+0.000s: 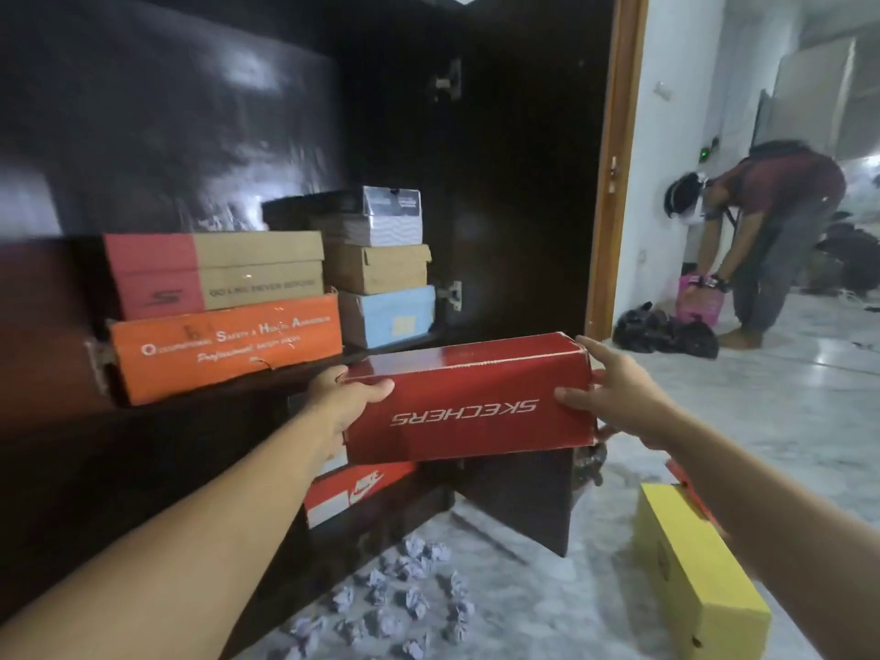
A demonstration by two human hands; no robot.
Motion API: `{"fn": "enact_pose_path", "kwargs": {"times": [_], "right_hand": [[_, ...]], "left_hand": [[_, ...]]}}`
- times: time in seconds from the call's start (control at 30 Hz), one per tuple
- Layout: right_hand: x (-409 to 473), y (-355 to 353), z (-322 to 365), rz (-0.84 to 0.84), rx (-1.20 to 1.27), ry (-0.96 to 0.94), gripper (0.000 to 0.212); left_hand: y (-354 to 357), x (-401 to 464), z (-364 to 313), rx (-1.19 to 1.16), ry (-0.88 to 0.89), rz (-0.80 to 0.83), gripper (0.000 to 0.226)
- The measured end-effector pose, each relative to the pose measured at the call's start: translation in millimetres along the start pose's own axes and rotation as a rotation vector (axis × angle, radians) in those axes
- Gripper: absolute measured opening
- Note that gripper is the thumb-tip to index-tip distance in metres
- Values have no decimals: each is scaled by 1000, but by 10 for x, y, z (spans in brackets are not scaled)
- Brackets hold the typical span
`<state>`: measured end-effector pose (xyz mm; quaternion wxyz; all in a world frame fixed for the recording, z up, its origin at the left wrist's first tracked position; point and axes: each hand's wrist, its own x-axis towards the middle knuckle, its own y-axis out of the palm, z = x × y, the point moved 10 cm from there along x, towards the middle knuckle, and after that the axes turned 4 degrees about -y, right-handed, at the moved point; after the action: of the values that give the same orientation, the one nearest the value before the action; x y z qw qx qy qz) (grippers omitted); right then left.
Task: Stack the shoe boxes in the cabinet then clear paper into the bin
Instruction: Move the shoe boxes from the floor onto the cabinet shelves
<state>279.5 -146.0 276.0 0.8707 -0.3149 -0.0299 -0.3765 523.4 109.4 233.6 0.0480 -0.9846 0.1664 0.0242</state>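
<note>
Stacking is underway: left hand [350,397] and right hand [614,393] clasp the ends of the glossy red cardboard shoe box [469,397], held before the cabinet [500,183] shelf. Next, probably slide it toward eleven o'clock onto the stacks. Crumpled paper [409,597] litters the floor at six o'clock.

Cabinet shelf [305,381]: 9 o'clock half blocked by orange box [224,347] with tan-and-red box [214,273] on top. Three-box stack [381,269] fills the back at 12 o'clock. Open shelf room only in front of that stack. Open cabinet door [519,183] walls off 3 o'clock. Floor at 6 o'clock strewn with paper balls [405,597]; yellow box [695,564] at 4 o'clock.
</note>
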Motion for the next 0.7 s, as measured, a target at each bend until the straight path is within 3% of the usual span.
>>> {"fn": "enact_pose_path", "kwargs": {"times": [0.13,0.33,0.7], "right_hand": [[137,116,590,-27,58,-136,91],[382,91,1383,-109,117,-328,86],[1256,290,2612,-162,232,-519,82]], "left_hand": [[-512,-88,-591,14,131,-97,88],[-1002,-211,-1379,50,304,-227,82],[-1783,-146,-2413,-61,450,-508,87]]}}
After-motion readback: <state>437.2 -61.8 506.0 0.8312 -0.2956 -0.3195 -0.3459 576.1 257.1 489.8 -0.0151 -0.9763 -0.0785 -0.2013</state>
